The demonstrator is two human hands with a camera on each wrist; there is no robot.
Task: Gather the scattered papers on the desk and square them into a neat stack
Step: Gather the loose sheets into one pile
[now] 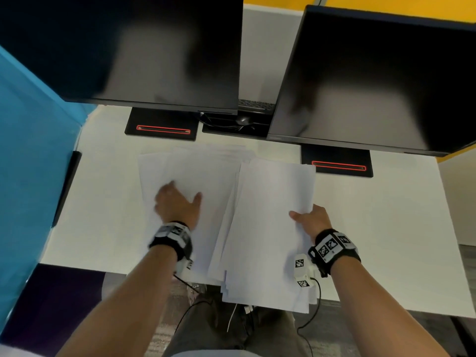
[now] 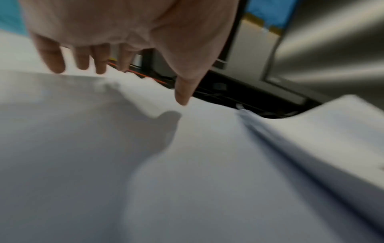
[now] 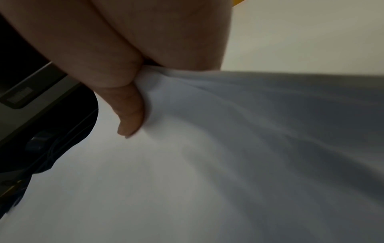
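Loose white sheets (image 1: 195,176) lie fanned out on the white desk (image 1: 103,215) in front of me. My left hand (image 1: 175,202) hovers palm down just above them, fingers spread and straight (image 2: 83,57), holding nothing. A thicker bundle of white papers (image 1: 268,228) sits to the right, its near end hanging past the desk's front edge. My right hand (image 1: 309,220) grips this bundle at its right edge, thumb on top (image 3: 130,118) and fingers hidden beneath. In the left wrist view the bundle (image 2: 332,131) rises beside the flat sheets (image 2: 145,148).
Two dark monitors (image 1: 144,47) (image 1: 381,78) stand at the back on black bases with red-outlined slots (image 1: 162,130) (image 1: 337,166). Cables (image 1: 231,122) lie between them. A blue partition (image 1: 31,150) bounds the left side. My legs show below the desk edge.
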